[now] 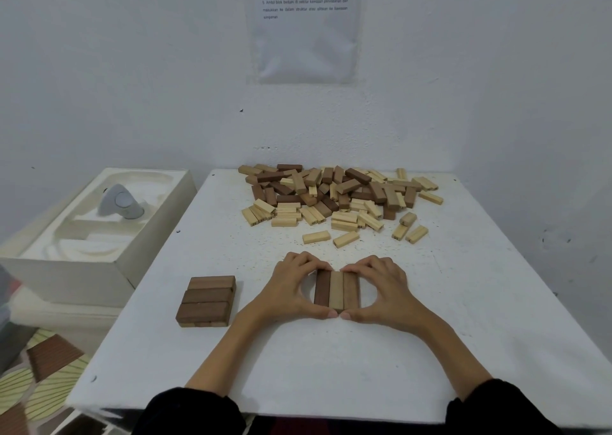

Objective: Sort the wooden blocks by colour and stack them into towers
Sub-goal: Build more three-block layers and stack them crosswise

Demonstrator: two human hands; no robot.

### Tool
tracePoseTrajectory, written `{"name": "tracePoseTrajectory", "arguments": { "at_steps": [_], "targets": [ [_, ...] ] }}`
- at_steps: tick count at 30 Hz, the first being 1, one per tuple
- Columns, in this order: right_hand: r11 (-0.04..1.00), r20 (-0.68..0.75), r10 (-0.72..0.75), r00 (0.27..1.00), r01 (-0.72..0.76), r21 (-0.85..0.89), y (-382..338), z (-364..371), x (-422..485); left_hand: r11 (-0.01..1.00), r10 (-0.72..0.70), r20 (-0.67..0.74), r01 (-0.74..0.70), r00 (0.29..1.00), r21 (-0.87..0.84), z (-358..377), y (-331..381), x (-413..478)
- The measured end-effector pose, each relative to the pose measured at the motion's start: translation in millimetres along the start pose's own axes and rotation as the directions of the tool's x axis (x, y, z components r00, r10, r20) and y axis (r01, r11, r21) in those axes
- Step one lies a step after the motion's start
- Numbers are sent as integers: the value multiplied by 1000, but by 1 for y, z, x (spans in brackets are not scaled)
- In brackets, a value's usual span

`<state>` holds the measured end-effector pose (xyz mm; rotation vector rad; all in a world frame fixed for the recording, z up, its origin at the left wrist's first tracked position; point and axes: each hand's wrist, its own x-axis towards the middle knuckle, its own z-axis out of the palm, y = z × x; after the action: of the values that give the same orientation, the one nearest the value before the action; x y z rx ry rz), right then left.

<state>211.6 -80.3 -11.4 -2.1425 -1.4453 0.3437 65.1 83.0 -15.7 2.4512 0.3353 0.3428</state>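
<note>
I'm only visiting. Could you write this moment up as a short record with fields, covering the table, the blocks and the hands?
surface: white table
pile: loose light and dark blocks, mixed, at the far side
dark stack: brown blocks, near left, three side by side on top
row of three blocks: dark, pale, brown, lying flat, sides touching
left hand: pinches the row, fingers at far end, thumb at near end
right hand: same grip from the other side
beside table: white box, left

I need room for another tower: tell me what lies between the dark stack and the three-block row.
In the head view, just the left hand, gripping the three-block row, and a bare strip of table beside the dark stack.
</note>
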Motion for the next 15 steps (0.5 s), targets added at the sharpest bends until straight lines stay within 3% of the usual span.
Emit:
{"name": "tracePoseTrajectory", "arguments": {
  "at_steps": [15],
  "targets": [
    [996,-22,-47,999,49,75,-4,3,-1,998,-24,-14,23,1000,-61,-4,7,-5]
  ]
}}
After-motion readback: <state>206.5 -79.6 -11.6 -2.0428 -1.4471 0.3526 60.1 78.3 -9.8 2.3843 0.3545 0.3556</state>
